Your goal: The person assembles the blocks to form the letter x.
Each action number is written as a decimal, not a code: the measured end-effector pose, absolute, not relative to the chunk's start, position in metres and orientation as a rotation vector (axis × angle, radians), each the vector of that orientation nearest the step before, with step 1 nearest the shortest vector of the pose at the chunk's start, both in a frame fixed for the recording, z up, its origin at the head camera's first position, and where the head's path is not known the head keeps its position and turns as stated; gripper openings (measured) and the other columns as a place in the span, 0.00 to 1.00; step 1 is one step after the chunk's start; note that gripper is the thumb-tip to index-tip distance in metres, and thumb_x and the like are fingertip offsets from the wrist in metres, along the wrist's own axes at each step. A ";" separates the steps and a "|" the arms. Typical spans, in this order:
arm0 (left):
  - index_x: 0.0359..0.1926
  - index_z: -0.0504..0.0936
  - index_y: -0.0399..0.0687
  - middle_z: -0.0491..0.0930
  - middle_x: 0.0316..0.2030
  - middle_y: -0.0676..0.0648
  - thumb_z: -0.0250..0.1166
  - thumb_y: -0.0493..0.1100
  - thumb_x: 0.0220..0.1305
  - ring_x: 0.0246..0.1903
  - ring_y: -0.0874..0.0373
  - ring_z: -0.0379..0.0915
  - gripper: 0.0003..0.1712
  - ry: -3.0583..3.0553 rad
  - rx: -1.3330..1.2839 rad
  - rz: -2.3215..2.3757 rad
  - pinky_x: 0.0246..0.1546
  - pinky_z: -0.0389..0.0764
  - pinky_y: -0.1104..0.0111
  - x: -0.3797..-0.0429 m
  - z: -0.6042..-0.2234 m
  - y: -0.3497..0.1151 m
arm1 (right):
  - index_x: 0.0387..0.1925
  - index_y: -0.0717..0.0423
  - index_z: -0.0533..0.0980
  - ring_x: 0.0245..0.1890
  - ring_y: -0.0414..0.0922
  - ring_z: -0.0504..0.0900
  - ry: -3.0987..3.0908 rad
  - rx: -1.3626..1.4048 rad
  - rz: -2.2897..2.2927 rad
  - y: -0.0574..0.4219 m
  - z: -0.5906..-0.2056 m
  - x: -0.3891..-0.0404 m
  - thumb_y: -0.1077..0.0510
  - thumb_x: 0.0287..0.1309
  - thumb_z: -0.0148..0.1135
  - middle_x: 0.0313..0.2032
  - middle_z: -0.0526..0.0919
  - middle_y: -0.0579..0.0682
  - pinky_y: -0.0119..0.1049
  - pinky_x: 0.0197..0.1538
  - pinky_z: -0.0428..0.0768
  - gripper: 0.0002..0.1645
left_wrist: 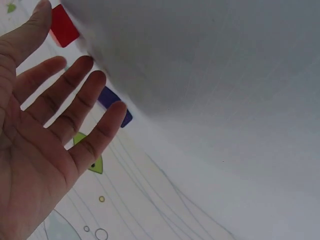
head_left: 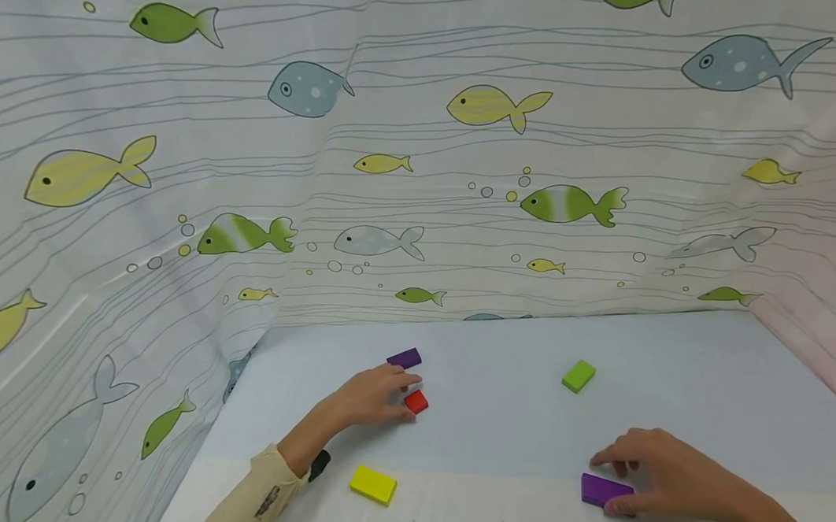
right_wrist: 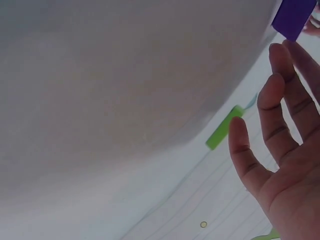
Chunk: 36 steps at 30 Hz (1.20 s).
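My left hand (head_left: 374,395) is spread, thumb and fingers parted about the red block (head_left: 416,403) on the table (head_left: 495,407); contact cannot be determined. The dark purple block (head_left: 406,359) lies just beyond these fingers. My right hand (head_left: 676,476) is spread, fingers bent, its thumb overlapping the near end of the purple block (head_left: 599,490). The yellow block (head_left: 373,486) lies near my left forearm; the green block (head_left: 578,377) lies farther out.

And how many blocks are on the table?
5: the far purple block just beyond the left hand, a red block beside it, a yellow block nearer the camera, a green block beyond the right hand, and the near purple block by that hand. Hands might hide others.
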<state>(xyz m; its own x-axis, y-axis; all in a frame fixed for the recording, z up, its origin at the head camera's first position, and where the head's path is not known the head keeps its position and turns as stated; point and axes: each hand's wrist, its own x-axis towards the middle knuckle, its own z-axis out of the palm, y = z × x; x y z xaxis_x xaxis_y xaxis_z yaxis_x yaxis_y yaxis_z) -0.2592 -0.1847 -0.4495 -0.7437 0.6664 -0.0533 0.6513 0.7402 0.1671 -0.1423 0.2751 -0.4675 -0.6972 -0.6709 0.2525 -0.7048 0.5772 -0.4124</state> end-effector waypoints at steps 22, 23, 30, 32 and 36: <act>0.55 0.82 0.57 0.79 0.44 0.53 0.72 0.55 0.58 0.41 0.61 0.71 0.24 2.807 1.157 0.252 0.42 0.77 0.71 -0.259 -0.452 -0.182 | 0.43 0.36 0.82 0.32 0.27 0.69 -2.746 1.232 0.769 0.274 -0.470 -0.139 0.38 0.51 0.73 0.33 0.72 0.24 0.31 0.33 0.68 0.18; 0.55 0.82 0.56 0.79 0.44 0.53 0.72 0.55 0.58 0.41 0.61 0.71 0.24 2.808 1.162 0.248 0.43 0.77 0.71 -0.259 -0.453 -0.182 | 0.43 0.36 0.82 0.32 0.27 0.69 -2.741 1.232 0.763 0.274 -0.470 -0.139 0.38 0.51 0.73 0.33 0.72 0.24 0.32 0.33 0.68 0.18; 0.57 0.81 0.52 0.78 0.45 0.53 0.72 0.53 0.58 0.40 0.62 0.71 0.26 2.819 1.146 0.258 0.43 0.77 0.72 -0.261 -0.454 -0.181 | 0.42 0.36 0.82 0.32 0.27 0.69 -2.714 1.230 0.730 0.274 -0.471 -0.138 0.39 0.50 0.74 0.33 0.72 0.23 0.33 0.33 0.69 0.18; 0.57 0.81 0.50 0.78 0.45 0.53 0.72 0.52 0.58 0.41 0.62 0.71 0.27 2.820 1.139 0.262 0.44 0.77 0.71 -0.260 -0.453 -0.181 | 0.42 0.36 0.82 0.32 0.27 0.69 -2.715 1.222 0.720 0.274 -0.471 -0.138 0.38 0.50 0.74 0.34 0.72 0.23 0.33 0.34 0.69 0.18; 0.57 0.80 0.49 0.78 0.46 0.52 0.72 0.51 0.59 0.43 0.61 0.72 0.27 2.812 1.123 0.264 0.46 0.78 0.69 -0.259 -0.452 -0.180 | 0.42 0.36 0.82 0.32 0.27 0.69 -2.716 1.210 0.709 0.275 -0.471 -0.137 0.38 0.50 0.73 0.34 0.72 0.23 0.34 0.34 0.69 0.18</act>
